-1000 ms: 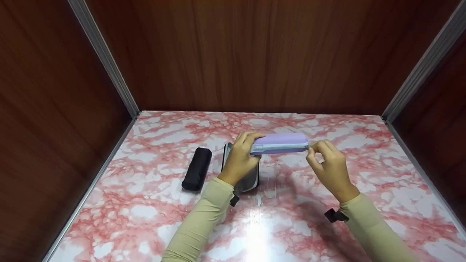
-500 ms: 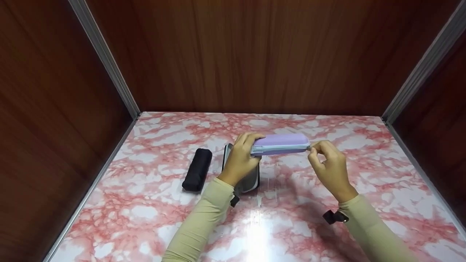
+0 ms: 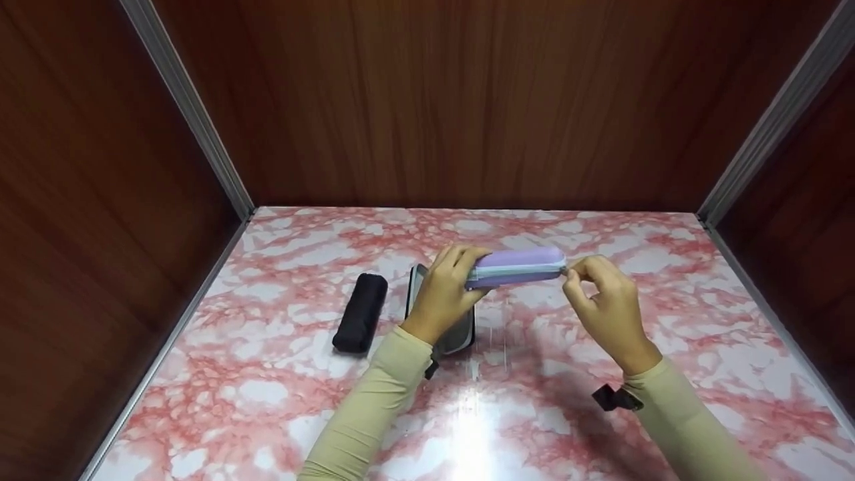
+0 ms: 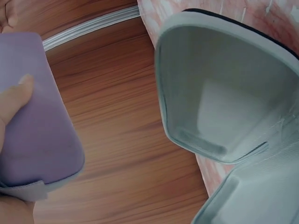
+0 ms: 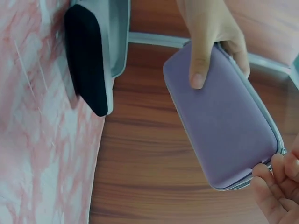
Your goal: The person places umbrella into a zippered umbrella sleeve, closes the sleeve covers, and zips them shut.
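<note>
A purple zip case is held in the air above the table, its pale zip side toward the head camera. My left hand grips its left end, the thumb pressing the purple face in the right wrist view. At the opposite end my right hand pinches the zip pull at the corner; the pull itself is mostly hidden by the fingers. Below and partly behind the left hand stands an open case with a grey lining and, in the right wrist view, a black outside.
A long black pouch lies on the red-and-white marbled table, left of the open case. Brown wood-patterned walls with metal corner strips enclose the table at the back and both sides.
My left hand has shifted slightly right along the purple case and now covers more of the zip's left end. The right hand stays at the other end, nearly unmoved.
</note>
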Demonstrator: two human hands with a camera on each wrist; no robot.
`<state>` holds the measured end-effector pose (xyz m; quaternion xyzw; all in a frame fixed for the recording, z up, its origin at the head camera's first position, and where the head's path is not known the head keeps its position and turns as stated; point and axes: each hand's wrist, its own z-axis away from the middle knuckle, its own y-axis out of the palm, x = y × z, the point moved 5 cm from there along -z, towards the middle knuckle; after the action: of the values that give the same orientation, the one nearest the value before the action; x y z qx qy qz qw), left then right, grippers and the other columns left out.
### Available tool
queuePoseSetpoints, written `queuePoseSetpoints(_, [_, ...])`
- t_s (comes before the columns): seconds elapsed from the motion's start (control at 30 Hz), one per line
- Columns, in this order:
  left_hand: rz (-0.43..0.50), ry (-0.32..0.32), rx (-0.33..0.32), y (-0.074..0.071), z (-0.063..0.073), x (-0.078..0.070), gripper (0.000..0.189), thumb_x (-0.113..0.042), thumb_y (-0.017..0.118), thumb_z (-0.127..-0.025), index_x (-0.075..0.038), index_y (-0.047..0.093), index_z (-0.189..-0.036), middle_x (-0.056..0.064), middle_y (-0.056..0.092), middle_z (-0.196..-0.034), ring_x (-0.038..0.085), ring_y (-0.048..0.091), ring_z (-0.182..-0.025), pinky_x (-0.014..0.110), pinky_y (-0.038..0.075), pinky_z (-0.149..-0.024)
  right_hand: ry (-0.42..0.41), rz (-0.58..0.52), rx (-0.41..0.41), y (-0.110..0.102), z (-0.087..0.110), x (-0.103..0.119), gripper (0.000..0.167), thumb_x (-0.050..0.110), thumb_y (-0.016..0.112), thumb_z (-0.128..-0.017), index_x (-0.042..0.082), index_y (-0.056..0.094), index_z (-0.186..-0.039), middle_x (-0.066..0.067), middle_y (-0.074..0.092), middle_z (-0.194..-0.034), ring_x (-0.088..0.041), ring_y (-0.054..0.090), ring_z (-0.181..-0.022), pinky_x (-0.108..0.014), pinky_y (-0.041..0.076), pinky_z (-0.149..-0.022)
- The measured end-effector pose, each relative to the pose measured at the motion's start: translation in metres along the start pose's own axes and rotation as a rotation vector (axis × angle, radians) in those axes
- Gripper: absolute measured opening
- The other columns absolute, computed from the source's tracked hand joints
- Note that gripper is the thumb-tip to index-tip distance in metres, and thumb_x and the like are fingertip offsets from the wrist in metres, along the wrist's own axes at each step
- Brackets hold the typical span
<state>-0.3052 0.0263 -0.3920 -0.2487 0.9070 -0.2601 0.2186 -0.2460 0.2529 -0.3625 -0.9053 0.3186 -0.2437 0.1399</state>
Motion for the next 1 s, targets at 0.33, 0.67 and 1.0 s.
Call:
queuePoseSetpoints(0.33, [-0.06,0.042,0.032,0.006,-0.004,-0.008,0.059,-0.003,0.082,-0.074,-0.015,0.063,-0.129,0.002,0.062,-0.114,0.019,0.058,-0.109,0.032,0.034,-0.112,-0.017,-0.006,-0.012,0.007,0.0,0.006,0.016,-0.008,0.063,-0.081,0.007,0.059,-0.077,-0.002,0.064,-0.084,-0.015,0.061,-0.08,-0.014,0.042,-0.078])
queuePoseSetpoints(0.67, [-0.026,-0.03,0.004,0.014,-0.005,-0.009,0.062,0.009,0.074,-0.07,-0.014,0.062,-0.127,0.003,0.06,-0.113,0.02,0.057,-0.109,0.038,0.044,-0.097,-0.075,0.025,0.018,0.018,-0.002,0.019,0.01,-0.004,0.062,-0.085,0.005,0.061,-0.081,-0.004,0.063,-0.085,-0.017,0.058,-0.075,-0.023,0.041,-0.067])
queuePoseSetpoints(1.0, [0.011,-0.086,-0.011,0.017,-0.004,-0.009,0.051,-0.005,0.082,-0.081,-0.014,0.062,-0.127,0.003,0.06,-0.114,0.019,0.06,-0.107,0.033,0.046,-0.097,-0.09,-0.006,0.074,0.03,-0.004,0.033,0.006,0.0,0.063,-0.09,0.004,0.061,-0.086,-0.013,0.054,-0.095,-0.02,0.058,-0.08,-0.02,0.046,-0.072])
